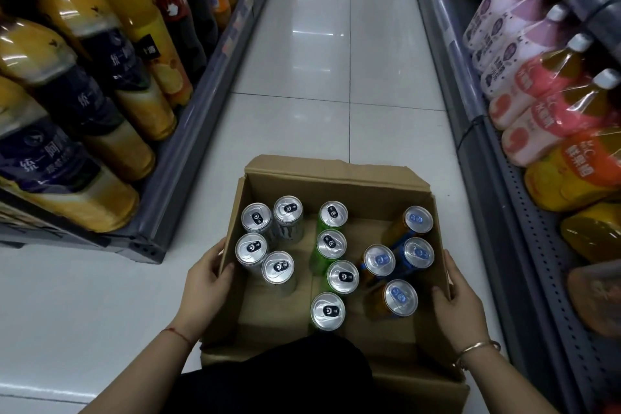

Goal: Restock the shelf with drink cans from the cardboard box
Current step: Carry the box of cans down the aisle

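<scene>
An open cardboard box [339, 178] sits low in front of me in the aisle. Inside stand several drink cans: white-grey cans [257, 218] at the left, green cans [332, 244] in the middle, orange-and-blue cans [400, 298] at the right. My left hand [206, 282] grips the box's left wall, fingers curled over its edge. On the opposite side, my right hand [458, 296] holds the right wall the same way. A dark garment hides the box's near side.
A shelf [188, 131] of large juice and cola bottles [100, 84] runs along the left. The right-hand shelf [524, 212] holds pink and orange shrink-wrapped bottle packs [544, 104]. White tiled floor [336, 44] stretches ahead between them.
</scene>
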A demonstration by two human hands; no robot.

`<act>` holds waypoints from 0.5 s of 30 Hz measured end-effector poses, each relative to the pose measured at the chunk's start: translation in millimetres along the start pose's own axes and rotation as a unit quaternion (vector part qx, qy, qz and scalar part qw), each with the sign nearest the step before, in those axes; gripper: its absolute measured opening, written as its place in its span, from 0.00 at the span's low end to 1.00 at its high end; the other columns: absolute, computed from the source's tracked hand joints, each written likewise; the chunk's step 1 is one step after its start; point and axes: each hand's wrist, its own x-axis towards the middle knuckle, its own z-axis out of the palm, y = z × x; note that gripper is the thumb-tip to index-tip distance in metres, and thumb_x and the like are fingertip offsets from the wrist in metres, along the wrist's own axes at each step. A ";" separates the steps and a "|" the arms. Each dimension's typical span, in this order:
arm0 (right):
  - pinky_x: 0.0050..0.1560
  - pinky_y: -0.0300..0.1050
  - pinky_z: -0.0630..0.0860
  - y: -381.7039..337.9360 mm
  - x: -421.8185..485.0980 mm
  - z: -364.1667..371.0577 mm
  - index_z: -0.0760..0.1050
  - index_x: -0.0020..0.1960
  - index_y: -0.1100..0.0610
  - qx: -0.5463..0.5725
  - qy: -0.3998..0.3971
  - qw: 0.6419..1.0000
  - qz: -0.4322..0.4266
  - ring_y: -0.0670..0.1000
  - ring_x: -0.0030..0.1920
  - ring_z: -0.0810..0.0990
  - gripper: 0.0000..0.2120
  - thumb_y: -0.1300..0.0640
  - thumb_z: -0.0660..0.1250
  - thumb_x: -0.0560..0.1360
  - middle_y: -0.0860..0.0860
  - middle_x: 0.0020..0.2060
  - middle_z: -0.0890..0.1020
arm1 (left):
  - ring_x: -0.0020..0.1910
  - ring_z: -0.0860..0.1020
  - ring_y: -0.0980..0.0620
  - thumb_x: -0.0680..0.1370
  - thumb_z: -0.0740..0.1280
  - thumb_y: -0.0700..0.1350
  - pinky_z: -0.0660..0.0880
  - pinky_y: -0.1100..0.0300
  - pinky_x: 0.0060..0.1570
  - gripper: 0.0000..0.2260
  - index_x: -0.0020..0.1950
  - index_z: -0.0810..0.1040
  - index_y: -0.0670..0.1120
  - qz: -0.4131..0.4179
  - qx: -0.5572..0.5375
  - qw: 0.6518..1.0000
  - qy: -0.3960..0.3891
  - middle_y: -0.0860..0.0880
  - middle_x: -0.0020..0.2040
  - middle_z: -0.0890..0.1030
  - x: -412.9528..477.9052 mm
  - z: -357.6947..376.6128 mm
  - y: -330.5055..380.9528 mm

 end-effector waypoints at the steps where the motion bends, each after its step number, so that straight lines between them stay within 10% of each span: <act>1: 0.65 0.47 0.66 -0.3 0.2 0.2 0.59 0.75 0.48 0.002 0.001 1.000 0.000 0.57 0.69 0.70 0.30 0.67 0.59 0.77 0.51 0.69 0.72 | 0.56 0.79 0.48 0.76 0.65 0.35 0.74 0.51 0.58 0.21 0.68 0.73 0.48 0.011 0.010 1.000 0.002 0.47 0.59 0.81 -0.4 0.5 2.5; 9: 0.65 0.41 0.65 -10.7 4.9 -8.2 0.60 0.75 0.49 0.000 0.006 1.000 -0.009 0.53 0.69 0.69 0.29 0.68 0.59 0.77 0.50 0.70 0.71 | 0.57 0.78 0.46 0.76 0.64 0.33 0.71 0.56 0.53 0.22 0.69 0.73 0.46 0.040 0.057 0.997 0.019 0.46 0.60 0.80 0.0 -0.4 20.8; 15: 0.63 0.60 0.74 -29.3 14.2 -24.7 0.57 0.71 0.36 0.022 0.008 1.000 0.000 0.56 0.66 0.73 0.32 0.66 0.60 0.77 0.51 0.68 0.73 | 0.53 0.77 0.49 0.77 0.64 0.33 0.73 0.55 0.50 0.23 0.70 0.71 0.49 0.055 0.041 0.998 0.014 0.52 0.57 0.78 4.5 -9.0 51.0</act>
